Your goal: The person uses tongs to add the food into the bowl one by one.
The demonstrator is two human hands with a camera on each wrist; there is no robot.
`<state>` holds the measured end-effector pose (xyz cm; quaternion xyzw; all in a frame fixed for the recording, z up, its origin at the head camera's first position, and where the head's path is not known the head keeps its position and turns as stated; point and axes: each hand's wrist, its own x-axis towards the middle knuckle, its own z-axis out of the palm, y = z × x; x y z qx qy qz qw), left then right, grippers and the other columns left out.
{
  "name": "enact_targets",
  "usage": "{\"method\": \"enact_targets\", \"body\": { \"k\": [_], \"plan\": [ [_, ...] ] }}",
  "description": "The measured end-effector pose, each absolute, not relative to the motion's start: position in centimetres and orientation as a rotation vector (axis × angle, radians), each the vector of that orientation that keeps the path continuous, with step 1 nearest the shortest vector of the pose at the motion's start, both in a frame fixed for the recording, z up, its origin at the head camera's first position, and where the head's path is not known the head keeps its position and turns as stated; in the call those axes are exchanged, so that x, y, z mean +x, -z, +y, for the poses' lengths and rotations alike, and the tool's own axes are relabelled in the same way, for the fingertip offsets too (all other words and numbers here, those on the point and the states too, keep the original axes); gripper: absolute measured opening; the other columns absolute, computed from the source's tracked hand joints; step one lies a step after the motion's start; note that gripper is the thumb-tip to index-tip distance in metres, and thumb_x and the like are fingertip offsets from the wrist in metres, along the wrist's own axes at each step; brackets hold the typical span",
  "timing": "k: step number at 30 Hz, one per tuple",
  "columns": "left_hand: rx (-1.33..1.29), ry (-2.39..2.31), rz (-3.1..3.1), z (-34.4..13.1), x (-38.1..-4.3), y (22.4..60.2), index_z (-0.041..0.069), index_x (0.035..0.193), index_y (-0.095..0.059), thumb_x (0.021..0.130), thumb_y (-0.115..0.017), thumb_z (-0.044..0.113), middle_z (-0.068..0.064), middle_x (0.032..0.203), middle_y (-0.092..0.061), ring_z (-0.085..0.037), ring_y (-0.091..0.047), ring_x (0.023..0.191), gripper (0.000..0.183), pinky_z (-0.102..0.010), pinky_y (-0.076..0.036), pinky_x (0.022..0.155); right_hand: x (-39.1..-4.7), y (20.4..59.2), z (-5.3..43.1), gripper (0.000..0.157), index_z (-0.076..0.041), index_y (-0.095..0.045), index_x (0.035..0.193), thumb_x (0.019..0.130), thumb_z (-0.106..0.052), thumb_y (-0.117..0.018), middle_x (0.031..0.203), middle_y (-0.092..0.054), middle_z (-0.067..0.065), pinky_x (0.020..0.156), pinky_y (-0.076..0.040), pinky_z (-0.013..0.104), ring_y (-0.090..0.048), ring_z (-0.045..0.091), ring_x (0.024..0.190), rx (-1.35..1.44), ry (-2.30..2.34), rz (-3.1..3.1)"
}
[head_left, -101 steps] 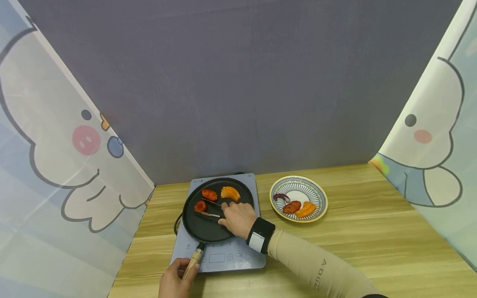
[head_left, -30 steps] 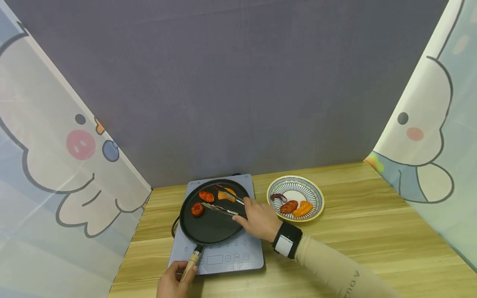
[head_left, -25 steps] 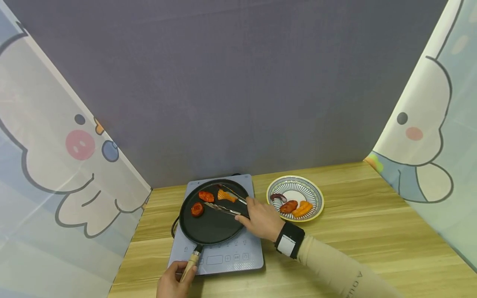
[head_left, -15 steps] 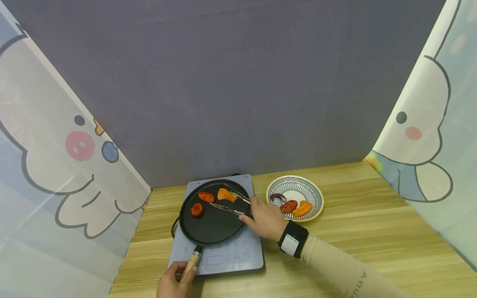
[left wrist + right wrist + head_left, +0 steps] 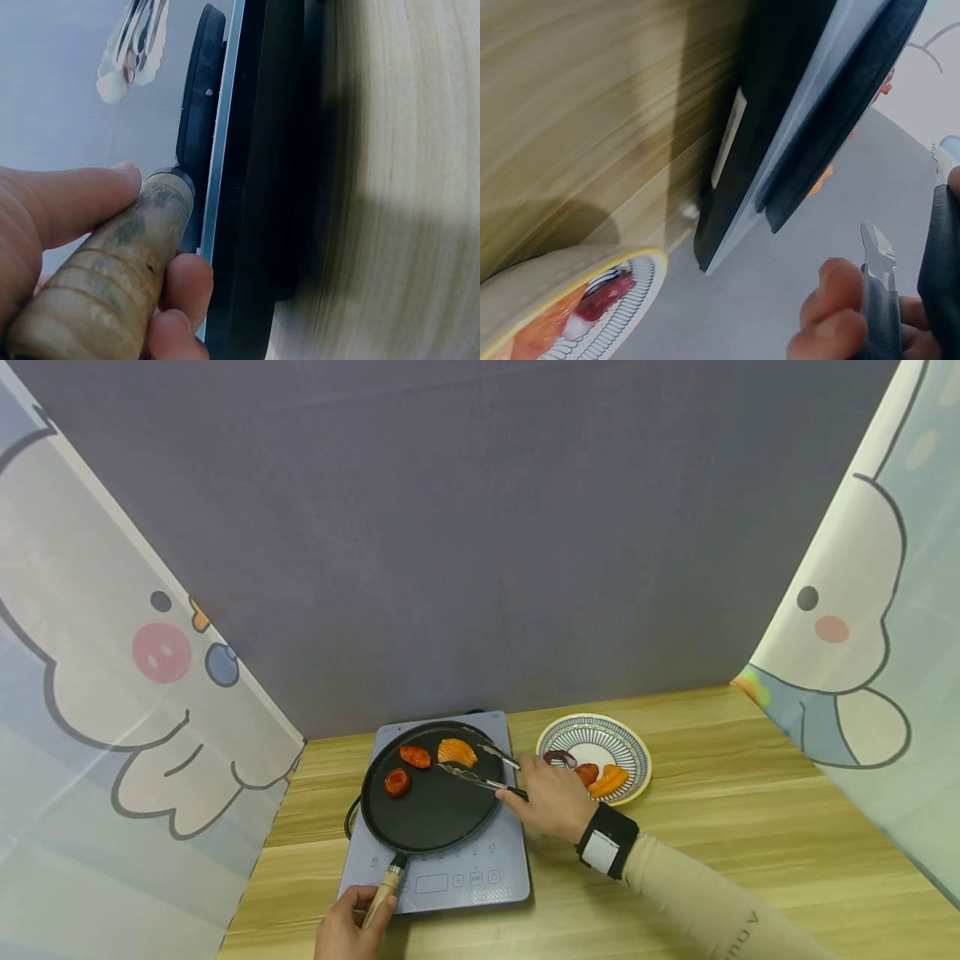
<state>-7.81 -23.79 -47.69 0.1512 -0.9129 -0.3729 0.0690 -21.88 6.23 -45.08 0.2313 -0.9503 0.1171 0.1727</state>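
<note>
My left hand (image 5: 352,922) grips the wooden handle (image 5: 387,887) of a black frying pan (image 5: 431,814); in the left wrist view, thumb and fingers wrap the handle (image 5: 112,270). Tongs (image 5: 472,778) with black grips are held in my right hand (image 5: 555,797), their arms spread apart over the pan's right side with nothing between the tips. Three food pieces lie in the pan: an orange scored slice (image 5: 457,752), a red scored piece (image 5: 415,757) and a round red-brown piece (image 5: 397,782). The right wrist view shows the tongs (image 5: 881,300) between fingers and palm.
The pan sits on a grey induction cooker (image 5: 495,893). Right of it stands a patterned plate (image 5: 637,752) with an orange piece (image 5: 609,781), a reddish piece (image 5: 587,774) and a purple tentacle-like piece (image 5: 561,757). A grey wall (image 5: 480,568) rises behind the wooden table (image 5: 750,810).
The right hand has drawn the tongs rightward, away from the orange slice, which now lies free in the pan. My left hand keeps its grip on the handle.
</note>
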Motion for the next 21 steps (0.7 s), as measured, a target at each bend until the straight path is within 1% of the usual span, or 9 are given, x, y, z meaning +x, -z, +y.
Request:
{"method": "enact_targets", "body": {
  "k": [7,13,15,19,21],
  "plan": [
    [0.449,1.121,-2.745,-23.8,-7.8,47.7,0.006,0.087,-0.063,0.074,-0.072,0.032,-0.002,0.071,-0.062,-0.01,-0.052,0.058,0.03,-0.032,-0.044,0.052,-22.0,45.4,7.4,0.064,-0.004,-0.051,0.102,0.083,-0.065,-0.042,0.079,-0.055,0.005,0.044,-0.04,0.033,-0.048,0.016,0.054,0.629,-0.324,-2.697],
    [0.43,1.117,-2.732,-23.8,-7.8,47.8,0.007,0.086,-0.063,0.074,-0.072,0.031,-0.001,0.07,-0.062,-0.01,-0.052,0.057,0.027,-0.031,-0.045,0.051,-22.0,45.5,8.4,0.058,-0.006,-0.05,0.095,0.082,-0.063,-0.046,0.071,-0.05,0.002,0.042,-0.039,0.033,-0.046,0.016,0.057,0.587,-0.36,-2.698],
    [0.428,1.117,-2.731,-23.8,-7.8,47.8,0.008,0.086,-0.063,0.074,-0.072,0.031,-0.001,0.071,-0.062,-0.01,-0.052,0.058,0.027,-0.031,-0.045,0.052,-22.0,45.5,8.8,0.057,-0.006,-0.05,0.097,0.082,-0.062,-0.048,0.072,-0.051,0.003,0.042,-0.04,0.034,-0.046,0.017,0.058,0.567,-0.378,-2.706],
    [0.431,1.119,-2.732,-23.8,-7.8,47.8,0.007,0.086,-0.063,0.074,-0.072,0.031,-0.002,0.071,-0.063,-0.01,-0.052,0.058,0.028,-0.031,-0.045,0.052,-22.1,45.5,9.5,0.059,-0.004,-0.05,0.102,0.081,-0.059,-0.052,0.073,-0.054,0.005,0.042,-0.04,0.034,-0.045,0.016,0.052,0.544,-0.403,-2.717],
    [0.437,1.119,-2.735,-23.8,-7.8,47.8,0.007,0.086,-0.063,0.074,-0.072,0.032,-0.002,0.071,-0.063,-0.01,-0.052,0.058,0.029,-0.032,-0.045,0.052,-22.2,45.5,9.9,0.06,-0.003,-0.05,0.103,0.082,-0.059,-0.051,0.074,-0.056,0.007,0.042,-0.04,0.034,-0.046,0.016,0.051,0.541,-0.414,-2.724]
  ]
}}
